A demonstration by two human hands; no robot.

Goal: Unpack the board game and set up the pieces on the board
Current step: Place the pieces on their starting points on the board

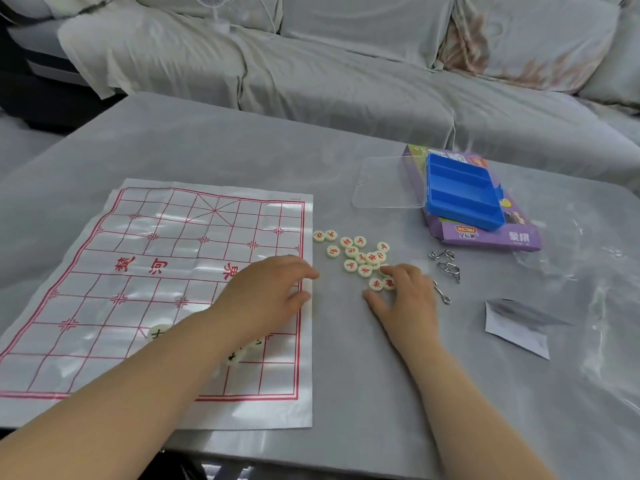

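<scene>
Left hand (273, 289) crosses the board (156, 220) edge; right hand (405, 296) touches pieces (350, 252).

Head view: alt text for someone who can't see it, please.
A person's right hand touches a loose pile of red-lettered pieces on a grey table; the left hand is at the right edge of the red-lined board. A blue tray sits on a purple box.

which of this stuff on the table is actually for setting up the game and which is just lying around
For the job: board sheet, red-marked pieces, black-marked pieces on the board, blue tray, clear lid, purple box.

Lying about: metal wire puzzles, folded leaflet, clear plastic wrap.
</scene>
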